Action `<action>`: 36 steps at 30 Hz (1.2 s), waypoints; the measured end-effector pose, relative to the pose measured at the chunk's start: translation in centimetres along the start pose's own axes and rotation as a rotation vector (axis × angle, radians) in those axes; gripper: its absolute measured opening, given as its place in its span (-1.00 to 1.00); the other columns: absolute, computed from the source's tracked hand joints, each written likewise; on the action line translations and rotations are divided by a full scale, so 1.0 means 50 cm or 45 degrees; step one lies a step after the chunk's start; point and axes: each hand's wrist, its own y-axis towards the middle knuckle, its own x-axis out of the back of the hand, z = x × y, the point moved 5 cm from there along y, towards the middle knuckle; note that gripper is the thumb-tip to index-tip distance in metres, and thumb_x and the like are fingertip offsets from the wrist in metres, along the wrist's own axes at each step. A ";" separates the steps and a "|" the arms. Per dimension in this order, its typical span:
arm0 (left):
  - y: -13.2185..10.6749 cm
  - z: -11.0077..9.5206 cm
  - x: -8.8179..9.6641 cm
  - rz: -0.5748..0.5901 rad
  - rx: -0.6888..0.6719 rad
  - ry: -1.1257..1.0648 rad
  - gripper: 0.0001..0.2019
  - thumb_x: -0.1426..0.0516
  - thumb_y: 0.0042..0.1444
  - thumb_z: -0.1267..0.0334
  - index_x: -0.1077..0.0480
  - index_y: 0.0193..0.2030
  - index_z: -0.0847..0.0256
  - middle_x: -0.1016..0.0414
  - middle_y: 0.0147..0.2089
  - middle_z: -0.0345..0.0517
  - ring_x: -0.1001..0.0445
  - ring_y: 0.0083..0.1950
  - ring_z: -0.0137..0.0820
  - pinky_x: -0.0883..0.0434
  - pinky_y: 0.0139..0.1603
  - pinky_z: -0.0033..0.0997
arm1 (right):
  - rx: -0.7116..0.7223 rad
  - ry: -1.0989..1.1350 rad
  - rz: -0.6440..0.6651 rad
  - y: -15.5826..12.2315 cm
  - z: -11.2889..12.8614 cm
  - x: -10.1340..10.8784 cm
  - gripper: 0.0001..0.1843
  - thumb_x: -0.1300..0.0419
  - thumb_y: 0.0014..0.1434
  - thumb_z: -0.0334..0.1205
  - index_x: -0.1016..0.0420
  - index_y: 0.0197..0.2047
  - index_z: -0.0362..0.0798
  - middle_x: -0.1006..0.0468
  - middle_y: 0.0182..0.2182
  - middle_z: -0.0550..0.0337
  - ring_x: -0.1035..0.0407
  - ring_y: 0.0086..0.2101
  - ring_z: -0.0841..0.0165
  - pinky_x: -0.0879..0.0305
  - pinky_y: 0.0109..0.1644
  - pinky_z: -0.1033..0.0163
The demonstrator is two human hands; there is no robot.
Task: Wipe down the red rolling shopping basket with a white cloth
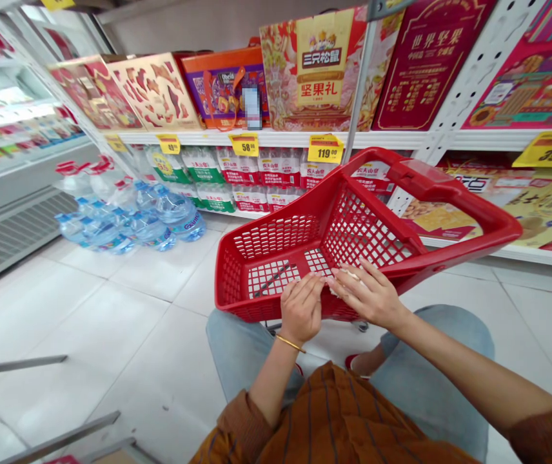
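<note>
A red plastic shopping cart basket (324, 251) with mesh walls stands right in front of me, its handle bar (431, 187) at the far side. My left hand (302, 308), with a gold bangle (289, 343) on the wrist, lies over the basket's near wall. Beside it my right hand (367, 296) rests on the same wall, with a small pale item (348, 278) pressed under its fingers. That item is partly hidden, and I cannot tell what it is. The basket's inside looks bare apart from a thin dark strip (272, 281) on the mesh.
Shelves of boxed nut gift sets (315, 71) with yellow price tags (325, 148) rise ahead, above packs of bottled water (256, 171). Large water jugs (131, 216) stand on the white tile floor (111, 322) next to a refrigerated case (15, 161) at left. Metal rails (58, 438) cross the lower left.
</note>
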 end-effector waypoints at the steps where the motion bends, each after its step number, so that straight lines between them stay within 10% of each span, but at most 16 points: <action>1: 0.000 0.000 0.001 -0.001 -0.002 0.000 -0.57 0.04 0.23 0.41 -0.30 0.23 0.17 -0.52 0.14 -0.05 -0.44 0.20 -0.36 -0.12 0.27 -0.27 | 0.000 -0.002 -0.003 -0.004 -0.004 0.004 -0.67 -0.09 0.29 -0.36 -0.46 0.10 -0.05 -0.56 0.02 0.05 -0.37 0.10 0.22 -0.18 0.28 -0.04; 19: -0.006 -0.010 0.005 -0.061 0.018 0.029 -0.62 0.05 0.33 0.19 -0.37 0.19 0.20 -0.56 0.08 -0.01 -0.50 0.14 -0.29 -0.14 0.24 -0.24 | -0.114 0.027 -0.027 0.017 0.026 0.002 -0.65 -0.12 0.27 -0.34 -0.45 0.12 0.00 -0.60 -0.07 0.13 -0.39 0.01 0.27 -0.13 0.33 -0.06; 36: -0.006 -0.009 0.007 -0.093 -0.017 -0.035 -0.63 0.09 0.35 0.25 -0.36 0.19 0.20 -0.55 0.10 -0.04 -0.48 0.16 -0.35 -0.10 0.24 -0.28 | -0.150 -0.227 0.028 -0.039 -0.056 0.057 -0.66 -0.19 0.26 -0.32 -0.44 0.10 0.11 -0.62 -0.17 0.27 -0.41 -0.04 0.33 0.10 0.38 -0.19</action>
